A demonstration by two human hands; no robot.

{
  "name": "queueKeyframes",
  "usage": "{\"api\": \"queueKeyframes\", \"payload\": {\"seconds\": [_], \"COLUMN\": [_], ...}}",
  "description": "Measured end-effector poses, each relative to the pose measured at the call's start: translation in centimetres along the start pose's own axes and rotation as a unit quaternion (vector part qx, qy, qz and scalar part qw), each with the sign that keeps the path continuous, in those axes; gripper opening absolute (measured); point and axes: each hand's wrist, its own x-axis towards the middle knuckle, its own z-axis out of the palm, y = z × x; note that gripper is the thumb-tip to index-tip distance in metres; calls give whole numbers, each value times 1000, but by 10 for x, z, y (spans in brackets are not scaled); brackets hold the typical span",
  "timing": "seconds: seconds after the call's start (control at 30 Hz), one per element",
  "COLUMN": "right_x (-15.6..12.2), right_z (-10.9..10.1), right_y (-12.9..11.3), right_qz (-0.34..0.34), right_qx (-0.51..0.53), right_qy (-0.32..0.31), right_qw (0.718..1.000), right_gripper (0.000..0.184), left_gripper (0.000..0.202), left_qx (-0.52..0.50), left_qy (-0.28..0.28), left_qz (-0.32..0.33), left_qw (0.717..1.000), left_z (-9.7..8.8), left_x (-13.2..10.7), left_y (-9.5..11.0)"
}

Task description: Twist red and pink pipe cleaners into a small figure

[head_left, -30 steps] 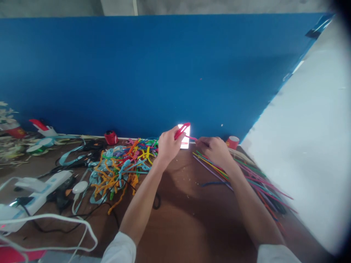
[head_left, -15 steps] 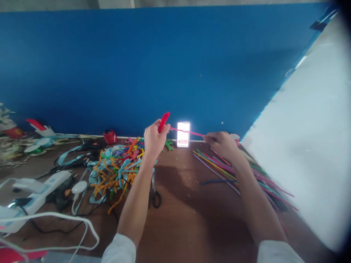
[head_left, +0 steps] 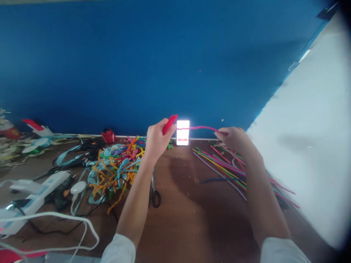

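Observation:
A pink pipe cleaner [head_left: 201,127] stretches between my hands, above the back of the table, with a slight wave in it. Closed fingers of my left hand [head_left: 158,139] grip a thick red stick [head_left: 170,124], tilted up to the right, whose exact kind I cannot make out. The pipe cleaner's left end meets this hand by the stick. My right hand [head_left: 234,140] pinches the strand near its other end. Behind the strand, a phone [head_left: 182,137] with a bright screen stands upright against the blue panel.
Long coloured pipe cleaners [head_left: 219,166] lie under my right forearm. To the left are a tangled heap of bent pipe cleaners [head_left: 109,173], scissors [head_left: 156,199], a red can-like object [head_left: 109,136], a white power strip [head_left: 41,197] and cables. A blue panel [head_left: 164,62] borders the back.
My right hand has moved right and a little up, widening the gap between the hands. My left hand has shifted slightly right, and its red stick leans over more.

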Motion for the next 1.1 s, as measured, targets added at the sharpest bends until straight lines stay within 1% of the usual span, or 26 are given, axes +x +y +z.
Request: {"api": "queueKeyframes", "payload": {"seconds": [0.07,0.1,0.17,0.27,0.3,0.33,0.37,0.4,0.43,0.47,0.5,0.53,0.57,0.63,0.7,0.8,0.87,0.97,1.1], "right_x": [-2,-4,-9,-20,-23,-27,-31,-34,-37,-39,-42,-44,-45,-48,-50,-50,-50,-50,-50], "right_z": [2,3,4,-3,-7,-11,-14,-18,-21,-23,-24,-25,-25,-24,-23,-21,-20,-19,-17], "right_y": [-5,-8,-16,-33,-39,-46,-53,-60,-66,-73,-79,-85,-90,-97,-100,-100,-100,-100,-99], "right_qz": [-29,-40,-50,-11,-1,4,-10,-43,-90,-133,-160,-168,-168,-155,-143,-131,-124,-117,-115], "right_qx": [-28,-40,-52,-35,-23,-5,20,60,117,185,249,286,301,337,353,347,344,353,361], "right_qy": [43,67,109,188,216,241,249,238,205,158,117,87,77,63,66,79,77,65,74], "right_qw": [998,996,991,981,976,970,968,968,968,961,948,940,935,927,922,925,927,926,923], "right_gripper": [30,31,43,65,67,65,59,50,39,32,29,30,30,29,28,26,24,20,16], "left_gripper": [32,32,33,35,37,39,41,41,40,38,36,35,34,32,31,31,32,32,31], "left_qx": [-26,-35,-38,-12,-4,-1,-3,-10,-22,-37,-52,-68,-84,-114,-139,-174,-192,-191,-176], "left_qy": [-28,-40,-52,-48,-52,-59,-66,-71,-74,-74,-74,-76,-80,-89,-103,-121,-116,-110,-111], "left_qz": [9,10,11,34,49,63,76,83,84,78,69,58,45,23,6,-3,2,6,1], "left_qw": [999,999,998,998,997,996,995,994,994,994,994,993,992,989,985,977,974,975,978], "left_z": [2,3,3,0,-1,-2,-2,-2,-2,-1,1,2,4,6,7,8,9,11,14], "left_x": [-2,-3,-3,-3,-2,-2,-3,-3,-5,-6,-7,-9,-10,-11,-11,-11,-10,-10,-9], "left_y": [5,7,9,10,11,12,13,15,17,19,21,23,24,26,27,29,28,25,19]}}
